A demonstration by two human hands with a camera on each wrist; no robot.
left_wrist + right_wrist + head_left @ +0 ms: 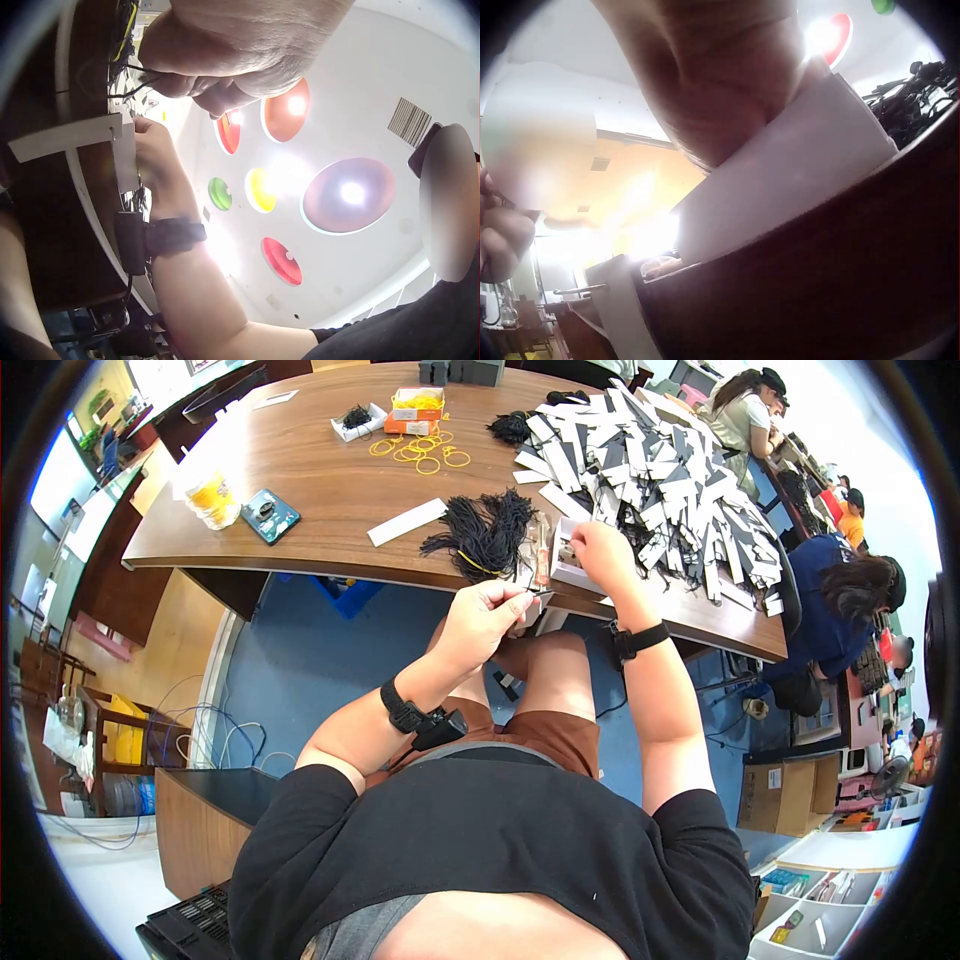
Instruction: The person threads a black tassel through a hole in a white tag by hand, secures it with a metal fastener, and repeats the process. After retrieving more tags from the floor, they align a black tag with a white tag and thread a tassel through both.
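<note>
My left hand (pixel 482 622) pinches a thin black cord in front of the table edge; the cord (pixel 136 81) shows as loops in the left wrist view. Over a small white box (pixel 570 565) at the table's edge is my right hand (pixel 604 555), its fingers bent down into the box. What those fingers touch is hidden by the box wall (pixel 780 172) in the right wrist view. A bundle of black cords (pixel 482 530) tied with a yellow band lies just beyond my left hand.
A large pile of white and black tags (pixel 650 480) covers the table's right side. Yellow rubber bands (pixel 420 452) lie near an orange box (pixel 412 422). A white strip (pixel 407 522), a dark blue case (pixel 270 517) and a yellow spool (pixel 212 500) are at left. People sit at right.
</note>
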